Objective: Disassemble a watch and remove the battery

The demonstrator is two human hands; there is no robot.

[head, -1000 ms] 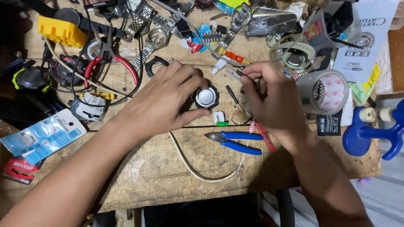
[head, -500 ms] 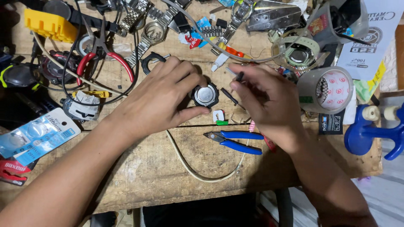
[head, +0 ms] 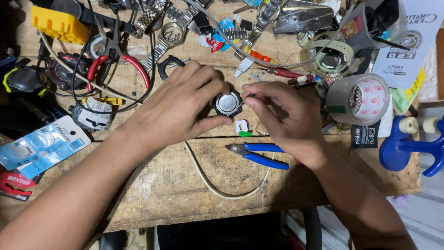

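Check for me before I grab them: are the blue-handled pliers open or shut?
Shut: the blue-handled pliers lie flat, jaws together, handles slightly apart.

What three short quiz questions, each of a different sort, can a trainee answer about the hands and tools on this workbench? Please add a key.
1. True or false: the left hand holds the round black watch case down on the wooden workbench.
2. Which tool lies nearest below the right hand? A. red-handled pliers B. blue-handled cutters C. yellow box
3. Fill in: right of the right hand stands a roll of ____.

Key:
1. True; its fingers and thumb close around the case.
2. B; the blue-handled cutters lie just below it, while the red-handled pliers and the yellow box are far to the left.
3. Tape; the tape roll lies on its side.
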